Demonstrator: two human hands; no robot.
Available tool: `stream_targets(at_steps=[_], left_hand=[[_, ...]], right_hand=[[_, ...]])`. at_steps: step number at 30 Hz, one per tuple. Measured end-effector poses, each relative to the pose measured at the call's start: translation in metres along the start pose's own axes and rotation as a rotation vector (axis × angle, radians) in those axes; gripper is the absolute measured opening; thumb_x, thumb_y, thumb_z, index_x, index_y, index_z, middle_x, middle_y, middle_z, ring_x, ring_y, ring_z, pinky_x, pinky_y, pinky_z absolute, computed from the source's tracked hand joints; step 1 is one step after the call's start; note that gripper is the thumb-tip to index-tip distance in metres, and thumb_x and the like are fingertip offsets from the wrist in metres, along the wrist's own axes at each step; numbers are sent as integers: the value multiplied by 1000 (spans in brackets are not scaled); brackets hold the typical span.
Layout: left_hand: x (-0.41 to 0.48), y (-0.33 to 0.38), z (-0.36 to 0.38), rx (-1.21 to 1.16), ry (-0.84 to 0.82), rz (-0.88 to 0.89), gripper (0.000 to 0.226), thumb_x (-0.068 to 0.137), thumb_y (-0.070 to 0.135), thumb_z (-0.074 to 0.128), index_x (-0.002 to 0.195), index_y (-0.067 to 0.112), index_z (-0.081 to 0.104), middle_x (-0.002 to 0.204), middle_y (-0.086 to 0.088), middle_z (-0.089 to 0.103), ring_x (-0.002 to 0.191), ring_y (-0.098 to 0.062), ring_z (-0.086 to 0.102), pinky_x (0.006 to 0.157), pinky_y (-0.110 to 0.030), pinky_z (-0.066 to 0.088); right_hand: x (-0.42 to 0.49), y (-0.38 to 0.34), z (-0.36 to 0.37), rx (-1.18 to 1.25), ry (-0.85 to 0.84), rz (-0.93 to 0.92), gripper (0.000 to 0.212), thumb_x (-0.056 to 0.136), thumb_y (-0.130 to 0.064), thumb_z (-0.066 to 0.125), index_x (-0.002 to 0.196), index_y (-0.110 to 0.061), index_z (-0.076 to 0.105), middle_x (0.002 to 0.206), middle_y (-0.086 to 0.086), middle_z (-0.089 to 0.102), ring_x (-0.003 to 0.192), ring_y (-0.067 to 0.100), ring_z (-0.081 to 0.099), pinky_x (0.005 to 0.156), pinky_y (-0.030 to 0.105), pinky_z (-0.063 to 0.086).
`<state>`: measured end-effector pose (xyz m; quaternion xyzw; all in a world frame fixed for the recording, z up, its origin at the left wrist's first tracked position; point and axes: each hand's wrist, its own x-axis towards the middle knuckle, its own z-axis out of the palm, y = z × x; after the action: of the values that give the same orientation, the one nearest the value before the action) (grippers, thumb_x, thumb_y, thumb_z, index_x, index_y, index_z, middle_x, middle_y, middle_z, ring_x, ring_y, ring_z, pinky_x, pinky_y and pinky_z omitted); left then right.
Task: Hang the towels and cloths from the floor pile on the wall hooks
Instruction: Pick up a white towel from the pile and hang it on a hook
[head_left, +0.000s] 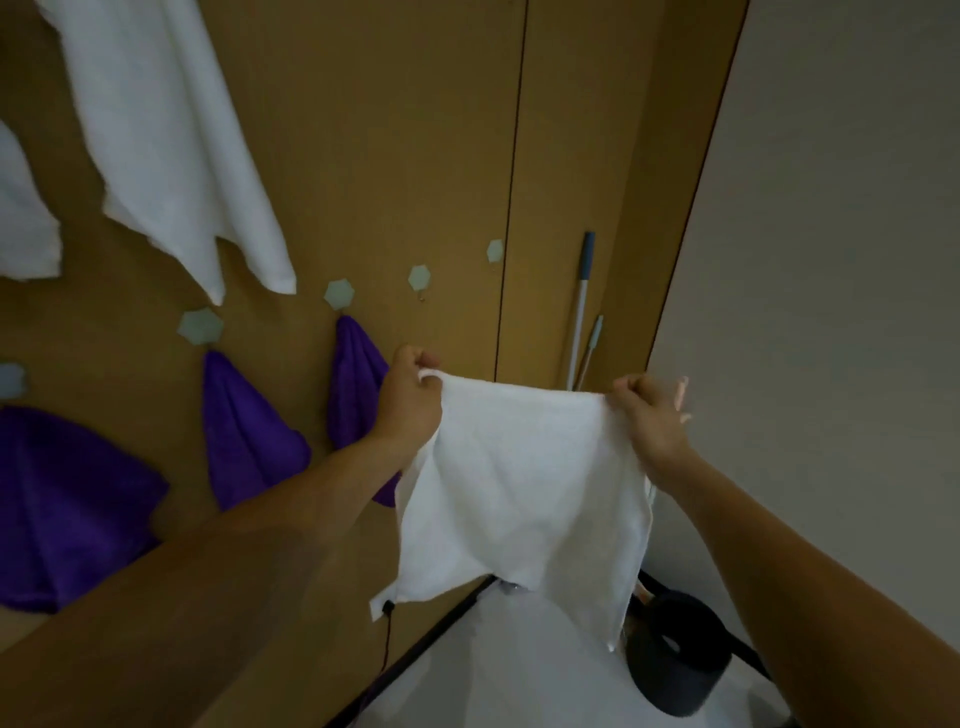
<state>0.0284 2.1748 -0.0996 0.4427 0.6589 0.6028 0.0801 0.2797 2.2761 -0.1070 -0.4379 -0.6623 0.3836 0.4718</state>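
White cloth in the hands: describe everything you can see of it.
The white cloth looks like plain soft terry, roughly square. It hangs spread in the air, top edge taut between the left hand and the right hand, each pinching an upper corner. The lower part drapes freely into uneven points. It is before the brown wall, below a bare hook, not touching it.

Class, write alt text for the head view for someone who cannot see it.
The left hand and right hand grip a white cloth by its top corners before a brown wall. Purple cloths hang from hexagonal hooks, white towels above; two hooks are free.
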Motion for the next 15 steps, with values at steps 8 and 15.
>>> stream_targets(at_steps=[8, 15], left_hand=[[49, 1, -7, -80, 78, -119, 23, 86, 24, 50, 65, 19, 48, 68, 2, 50, 67, -12, 47, 68, -28, 40], [83, 30, -14, 183, -81, -116, 44, 57, 59, 82, 80, 26, 64, 71, 32, 64, 66, 14, 60, 51, -5, 42]], right_hand=[[76, -19, 39, 46, -491, -49, 31, 65, -38, 86, 80, -15, 73, 75, -4, 74, 65, 9, 69, 53, 19, 52], [146, -48, 77, 75, -450, -207, 35, 87, -37, 68, 77, -8, 52, 72, 3, 53, 65, 14, 49, 57, 27, 36]])
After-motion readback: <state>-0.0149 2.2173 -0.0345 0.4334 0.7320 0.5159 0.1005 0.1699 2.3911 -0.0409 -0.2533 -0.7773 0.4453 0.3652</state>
